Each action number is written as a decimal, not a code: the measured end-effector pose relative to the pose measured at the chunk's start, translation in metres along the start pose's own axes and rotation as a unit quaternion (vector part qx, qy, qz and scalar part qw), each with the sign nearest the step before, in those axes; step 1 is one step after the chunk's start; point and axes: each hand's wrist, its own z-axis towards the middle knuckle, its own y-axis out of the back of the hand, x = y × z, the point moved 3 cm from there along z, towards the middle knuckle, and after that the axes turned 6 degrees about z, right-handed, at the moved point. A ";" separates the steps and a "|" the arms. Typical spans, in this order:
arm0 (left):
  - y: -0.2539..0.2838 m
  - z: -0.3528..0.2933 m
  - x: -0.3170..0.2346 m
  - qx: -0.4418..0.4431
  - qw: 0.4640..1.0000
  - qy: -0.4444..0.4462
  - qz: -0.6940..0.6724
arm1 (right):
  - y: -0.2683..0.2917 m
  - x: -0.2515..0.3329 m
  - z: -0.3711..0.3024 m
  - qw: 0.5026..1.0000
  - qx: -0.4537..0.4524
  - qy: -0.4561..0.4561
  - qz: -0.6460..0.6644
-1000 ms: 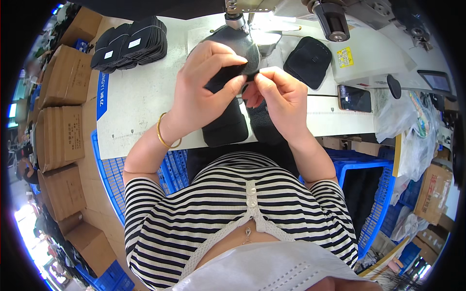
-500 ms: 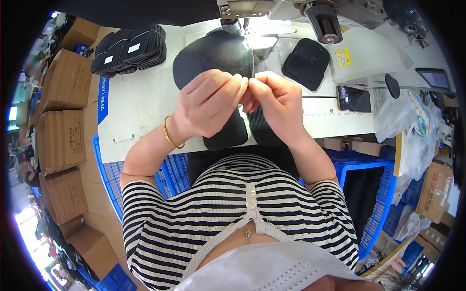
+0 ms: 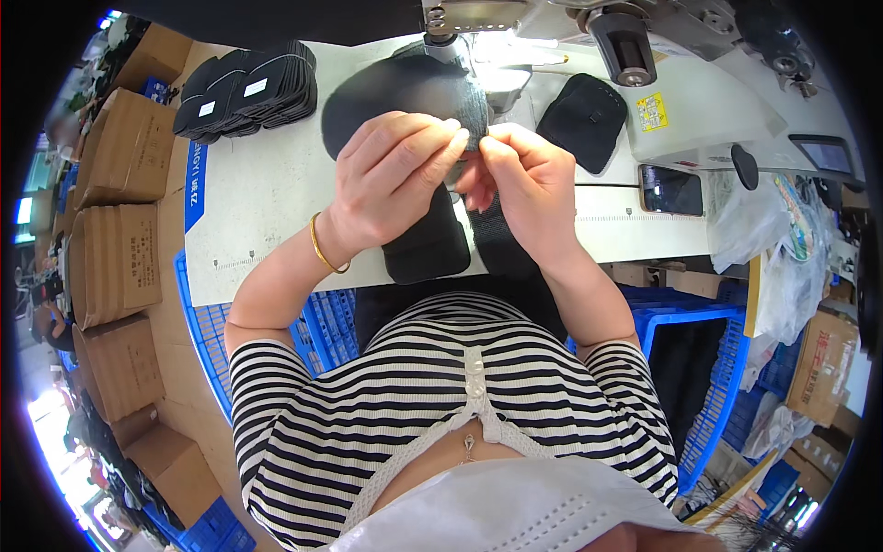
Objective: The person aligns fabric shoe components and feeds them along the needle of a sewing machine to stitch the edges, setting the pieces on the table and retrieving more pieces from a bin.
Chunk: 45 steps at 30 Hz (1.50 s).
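Note:
A rounded black fabric piece [image 3: 391,87] lies under the sewing machine's needle area [image 3: 448,46], brightly lit at its right edge. Both my hands are raised over its near right edge, fingertips close together. My left hand [image 3: 391,179] is closed in a pinch at that edge, with a gold bangle at the wrist. Just to its right, my right hand [image 3: 532,179] pinches the same edge between thumb and forefinger. Below my hands, a black padded piece [image 3: 428,248] and a black textured strip [image 3: 501,241] reach the table's front edge.
Bundled black pieces [image 3: 244,92] sit at the table's back left. Right of the needle lies a black stack [image 3: 584,120], with a phone [image 3: 671,189] farther right. Blue crates [image 3: 704,368] stand below the table; cardboard boxes [image 3: 115,267] line the left.
My fingertips have drawn slightly apart and up, and the fabric's edge now shows between them. The black fabric piece has shifted slightly.

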 end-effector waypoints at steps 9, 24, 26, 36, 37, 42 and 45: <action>-0.010 0.002 0.018 -0.026 0.997 -0.064 0.030 | -0.003 -0.004 0.020 1.000 -0.017 0.024 0.006; -0.024 0.010 0.038 -0.035 0.994 -0.082 0.060 | -0.002 -0.010 0.013 1.000 0.008 -0.008 0.017; -0.026 0.009 0.039 -0.031 0.995 -0.071 0.058 | 0.001 -0.010 0.012 1.000 0.006 -0.009 0.010; -0.028 0.011 0.038 -0.047 0.995 -0.054 0.064 | 0.001 -0.013 0.004 0.999 0.018 -0.030 0.012; -0.028 0.010 0.038 -0.044 0.996 -0.051 0.063 | 0.001 -0.013 0.003 0.999 0.019 -0.029 0.012; -0.030 0.009 0.034 -0.019 0.998 -0.017 0.062 | -0.003 -0.013 0.000 0.999 0.024 -0.035 -0.005; -0.032 0.010 0.035 0.000 0.999 0.027 0.044 | -0.004 -0.015 -0.001 0.999 0.025 -0.041 -0.005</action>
